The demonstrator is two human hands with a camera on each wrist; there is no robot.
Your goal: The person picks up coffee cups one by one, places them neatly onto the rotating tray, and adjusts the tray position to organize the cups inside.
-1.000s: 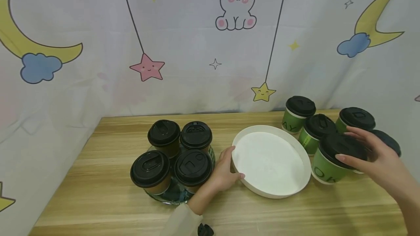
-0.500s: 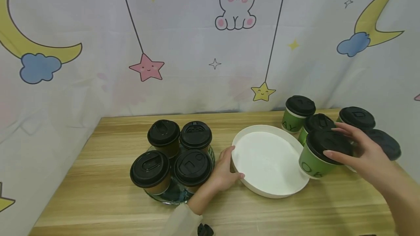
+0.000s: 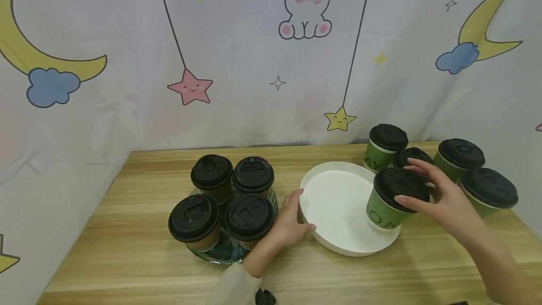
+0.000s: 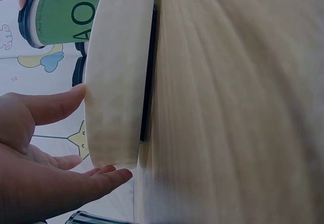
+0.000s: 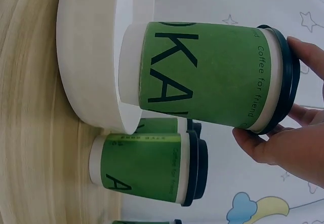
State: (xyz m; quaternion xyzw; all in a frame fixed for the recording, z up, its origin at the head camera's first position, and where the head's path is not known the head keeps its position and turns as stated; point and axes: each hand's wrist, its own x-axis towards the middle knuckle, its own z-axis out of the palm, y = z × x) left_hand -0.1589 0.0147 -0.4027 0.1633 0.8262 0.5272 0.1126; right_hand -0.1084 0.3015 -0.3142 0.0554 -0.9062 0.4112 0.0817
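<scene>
My right hand [image 3: 444, 201] grips a green paper coffee cup [image 3: 387, 208] by its black lid, thumb on one side and fingers on the other. That cup, also plain in the right wrist view [image 5: 202, 75], hangs over the right part of a round white tray [image 3: 338, 201], its base just above the rim. At the tray's left edge rests my left hand [image 3: 290, 222], thumb and fingers spread and fairly straight. The left wrist view shows its thumb touching the rim and its fingertips against the outer wall [image 4: 119, 82]. No cup stands on the visible tray floor.
Several lidded cups stand right of the tray, among them a back cup [image 3: 385, 149] and a right-hand cup [image 3: 487, 194]. Left of my left hand, a glass plate [image 3: 220, 255] bears several lidded cups [image 3: 195, 220]. A printed cloth [image 3: 254, 121] hangs behind the wooden table [image 3: 139, 229].
My right hand has carried the green cup left, from among the right-hand cups to over the tray's right side. My left hand and the tray have stayed put.
</scene>
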